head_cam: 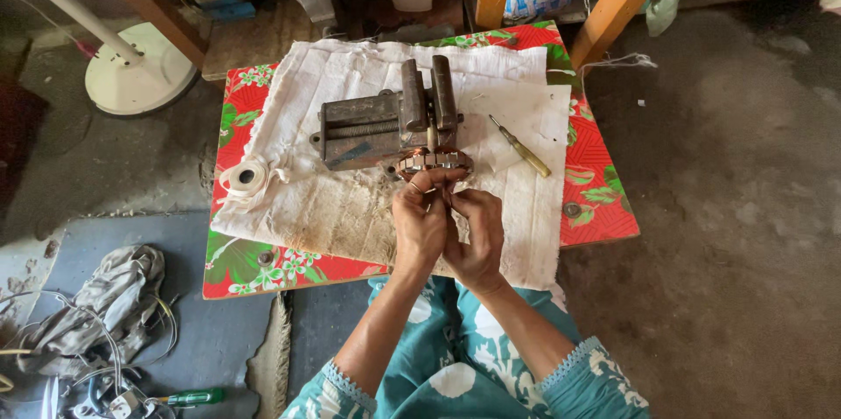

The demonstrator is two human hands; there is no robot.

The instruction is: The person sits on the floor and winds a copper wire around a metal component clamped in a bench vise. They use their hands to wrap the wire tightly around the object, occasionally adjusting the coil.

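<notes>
Our left hand (420, 222) and right hand (476, 235) are pinched together on fine wire just below the coil (435, 161), which sits clamped in the vise (385, 126). Copper already fills it, so winding looks well along. The screwdriver (521, 147) lies untouched beside it.

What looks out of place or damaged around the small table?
The white cloth under the vise is stained and frayed at its edges. On the floor, a rag lies crumpled among loose wires. Nothing looks spilled.

left hand (420, 222) and right hand (477, 235) pressed together, fingertips pinched, forearms converging.
</notes>
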